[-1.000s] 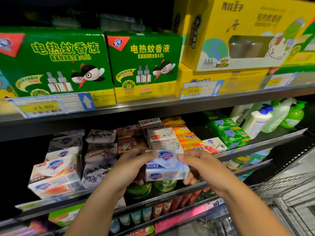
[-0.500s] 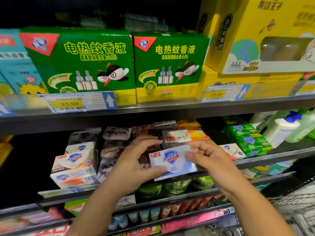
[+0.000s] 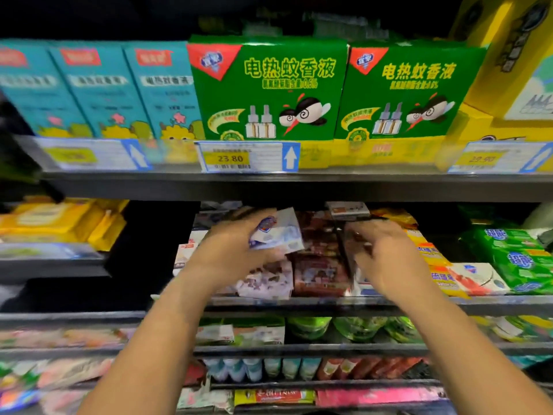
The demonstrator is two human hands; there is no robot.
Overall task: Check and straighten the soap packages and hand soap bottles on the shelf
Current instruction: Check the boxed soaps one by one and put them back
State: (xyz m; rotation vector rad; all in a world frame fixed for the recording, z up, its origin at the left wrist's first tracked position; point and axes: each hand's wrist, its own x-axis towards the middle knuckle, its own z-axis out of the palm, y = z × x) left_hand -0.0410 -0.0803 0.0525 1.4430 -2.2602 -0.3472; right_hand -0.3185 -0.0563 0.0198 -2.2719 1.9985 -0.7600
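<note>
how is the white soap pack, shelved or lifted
Lifted and tilted: the left hand grips the white soap pack above the stacked packages.

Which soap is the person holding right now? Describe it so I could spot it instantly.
Find the yellow 23.80 price tag under the green boxes; at the shelf just below, the left hand grips a soap package. It is white and pale blue with a blue shield logo, held tilted, unlike the reddish-brown packs lying beneath it.

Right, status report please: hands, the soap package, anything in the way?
Left hand grips white soap package, held off the shelf. Right hand at soap row, grip too blurred to tell. Nothing blocking.
</note>
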